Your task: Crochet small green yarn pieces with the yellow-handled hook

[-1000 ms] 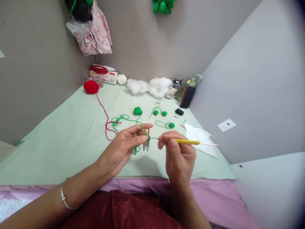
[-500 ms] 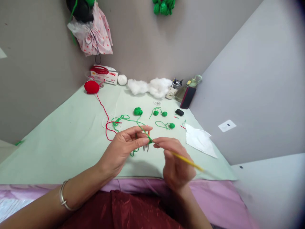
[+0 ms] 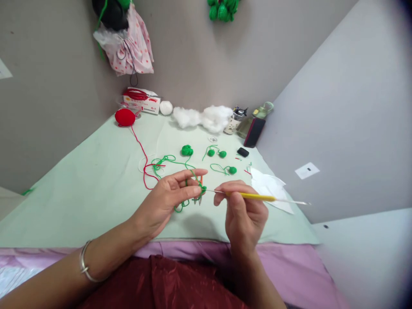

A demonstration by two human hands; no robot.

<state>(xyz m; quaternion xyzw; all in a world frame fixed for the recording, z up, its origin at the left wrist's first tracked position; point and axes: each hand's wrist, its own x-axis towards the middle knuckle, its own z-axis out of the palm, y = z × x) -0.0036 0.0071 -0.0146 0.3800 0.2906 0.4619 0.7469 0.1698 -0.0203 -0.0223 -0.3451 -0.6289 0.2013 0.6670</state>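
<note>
My left hand (image 3: 167, 197) pinches a small piece of green crochet (image 3: 202, 189) between thumb and fingers, with green yarn (image 3: 189, 165) running over the raised index finger. In my right hand (image 3: 246, 214) is a yellow-handled crochet hook (image 3: 259, 196), held like a pen. Its thin metal tip reaches left to the green piece, and its other metal end points right. Scissors with orange handles (image 3: 201, 178) lie on the table beneath the green piece, partly hidden. A ball of green yarn (image 3: 187, 150) sits just beyond my left hand.
Small green balls (image 3: 222, 154) with yarn tails lie beyond my hands. A red yarn ball (image 3: 125, 117) is at the back left, near white stuffing (image 3: 215, 119). A pen cup (image 3: 232, 124), a phone (image 3: 254, 132) and white paper (image 3: 270, 189) are to the right.
My right hand has moved right and turned, bringing the hook nearly level. More of the green piece and the hook's thin shaft show. My left hand has hardly moved.
</note>
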